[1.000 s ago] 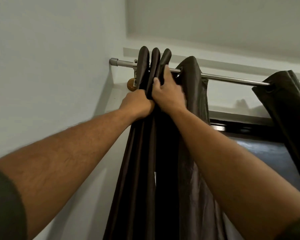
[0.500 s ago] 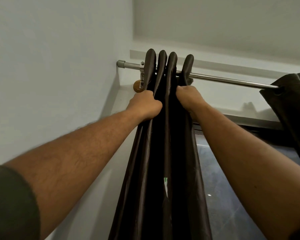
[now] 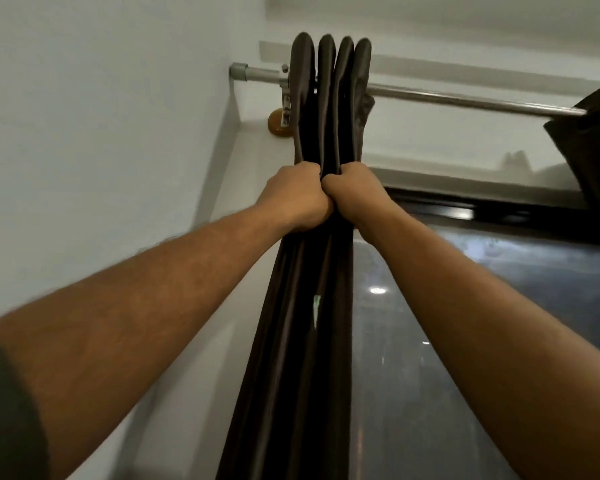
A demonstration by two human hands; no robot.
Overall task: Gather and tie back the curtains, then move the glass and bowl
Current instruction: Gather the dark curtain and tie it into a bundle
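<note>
The dark brown left curtain (image 3: 328, 109) hangs bunched into several tight folds at the left end of a metal rod (image 3: 458, 98). My left hand (image 3: 293, 199) and my right hand (image 3: 355, 194) squeeze the bundle together from both sides, knuckles touching, a short way below the rod. The fabric falls straight down between my forearms. A second dark curtain (image 3: 594, 150) hangs at the right edge, only partly in view. No glass or bowl is in view.
A white wall (image 3: 101, 133) stands close on the left, with the rod's bracket and a round wooden knob (image 3: 278, 123) beside the curtain top. A dark window pane (image 3: 465, 323) with light reflections lies behind, to the right of the gathered curtain.
The last loose fold has been pushed left into the bundle. Both hands have slid down from just under the rod and closed together around the fabric.
</note>
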